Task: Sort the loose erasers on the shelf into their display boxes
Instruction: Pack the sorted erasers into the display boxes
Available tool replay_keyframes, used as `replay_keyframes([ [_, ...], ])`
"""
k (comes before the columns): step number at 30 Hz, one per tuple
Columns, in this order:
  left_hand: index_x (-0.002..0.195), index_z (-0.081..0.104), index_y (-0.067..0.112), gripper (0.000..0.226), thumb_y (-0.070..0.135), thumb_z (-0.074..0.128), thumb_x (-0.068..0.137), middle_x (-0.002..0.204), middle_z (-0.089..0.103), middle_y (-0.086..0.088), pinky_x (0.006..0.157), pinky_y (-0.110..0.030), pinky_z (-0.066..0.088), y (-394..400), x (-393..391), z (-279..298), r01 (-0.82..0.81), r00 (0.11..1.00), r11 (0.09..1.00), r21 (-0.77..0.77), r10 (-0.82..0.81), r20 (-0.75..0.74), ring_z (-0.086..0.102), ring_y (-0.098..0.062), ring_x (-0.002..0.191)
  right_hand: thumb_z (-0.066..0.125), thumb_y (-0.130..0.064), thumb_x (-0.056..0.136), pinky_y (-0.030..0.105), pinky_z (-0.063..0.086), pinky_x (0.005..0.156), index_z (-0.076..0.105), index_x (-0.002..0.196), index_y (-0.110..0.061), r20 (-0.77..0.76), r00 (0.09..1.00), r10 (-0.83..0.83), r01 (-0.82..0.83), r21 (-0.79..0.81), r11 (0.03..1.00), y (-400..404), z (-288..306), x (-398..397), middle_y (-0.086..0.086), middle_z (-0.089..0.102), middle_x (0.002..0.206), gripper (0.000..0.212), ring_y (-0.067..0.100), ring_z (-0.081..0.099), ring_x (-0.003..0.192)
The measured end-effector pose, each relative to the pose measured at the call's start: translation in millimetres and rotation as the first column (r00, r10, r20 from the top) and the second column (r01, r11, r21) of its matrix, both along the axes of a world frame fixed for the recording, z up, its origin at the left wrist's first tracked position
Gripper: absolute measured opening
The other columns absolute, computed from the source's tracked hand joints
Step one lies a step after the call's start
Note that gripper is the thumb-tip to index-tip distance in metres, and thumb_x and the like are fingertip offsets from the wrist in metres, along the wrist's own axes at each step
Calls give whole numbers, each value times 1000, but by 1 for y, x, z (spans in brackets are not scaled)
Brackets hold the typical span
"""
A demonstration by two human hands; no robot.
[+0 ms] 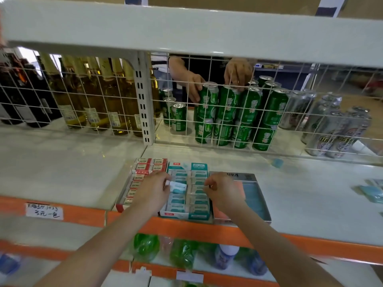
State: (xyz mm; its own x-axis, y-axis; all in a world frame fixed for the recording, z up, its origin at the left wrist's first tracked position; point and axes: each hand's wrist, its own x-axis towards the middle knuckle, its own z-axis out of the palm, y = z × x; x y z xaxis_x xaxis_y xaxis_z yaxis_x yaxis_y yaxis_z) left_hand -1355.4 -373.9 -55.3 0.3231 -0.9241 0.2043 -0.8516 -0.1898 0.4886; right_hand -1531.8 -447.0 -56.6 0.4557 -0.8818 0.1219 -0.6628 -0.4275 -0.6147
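Two hands work over the teal display box (187, 215): the left hand (152, 190) pinches a teal eraser (178, 187) above its rows, the right hand (222, 192) curls empty beside it. The red box (132, 183) looks full; loose erasers (371, 192) lie well right on the shelf (310, 183). A grey tray (256, 195) adjoins.
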Motion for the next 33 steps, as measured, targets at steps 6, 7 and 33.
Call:
replay_keyframes([
  [6,119,61,19,30,27,54,91,118,56,2,89,-20,38,-2,9,-3,157,963,985,71,-169,210,50,-10,104,59,-20,88,17,40,79,64,108,-11,-229,968,98,-120,-86,989,0,3,1,3,52,117,22,16,53,103],
  [7,120,61,20,31,29,53,92,119,55,3,91,-20,36,-2,10,-3,190,949,978,87,-206,237,48,-9,107,59,-22,88,17,39,78,63,108,-12,-252,962,103,-132,-98,986,0,3,1,2,52,117,23,16,53,104],
  [33,125,57,21,33,26,51,94,123,53,5,90,-24,42,-15,17,2,343,888,914,218,-391,242,51,-11,106,64,-19,84,20,38,77,64,102,-13,-259,953,160,-196,-120,973,-13,6,10,1,59,108,18,16,55,98],
])
